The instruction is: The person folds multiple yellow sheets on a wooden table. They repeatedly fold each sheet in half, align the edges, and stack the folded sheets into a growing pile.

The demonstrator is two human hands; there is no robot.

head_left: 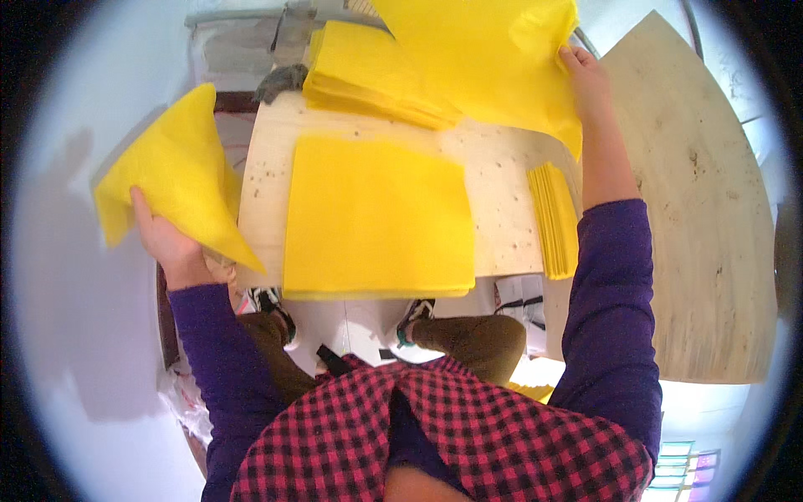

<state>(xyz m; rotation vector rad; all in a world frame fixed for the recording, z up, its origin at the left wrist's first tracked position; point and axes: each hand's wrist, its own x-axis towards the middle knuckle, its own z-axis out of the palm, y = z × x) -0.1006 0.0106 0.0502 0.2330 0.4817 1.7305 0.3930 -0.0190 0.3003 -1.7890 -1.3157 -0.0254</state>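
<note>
Yellow and floppy, a pointed yellow cloth piece droops around the left hand. The thumb presses on top; the other fingers are hidden, but they probably hold it from underneath. The right hand pinches a wide, thin yellow cloth sheet by its side edge, perhaps so it spreads out without crumpling. So both cloths are right at the fingers. Between the hands, nearer the body than the right fingers, lies a flat, square yellow cloth stack, maybe lined up to keep its edges neat. It sits on the pale wooden table, touching neither hand.
</note>
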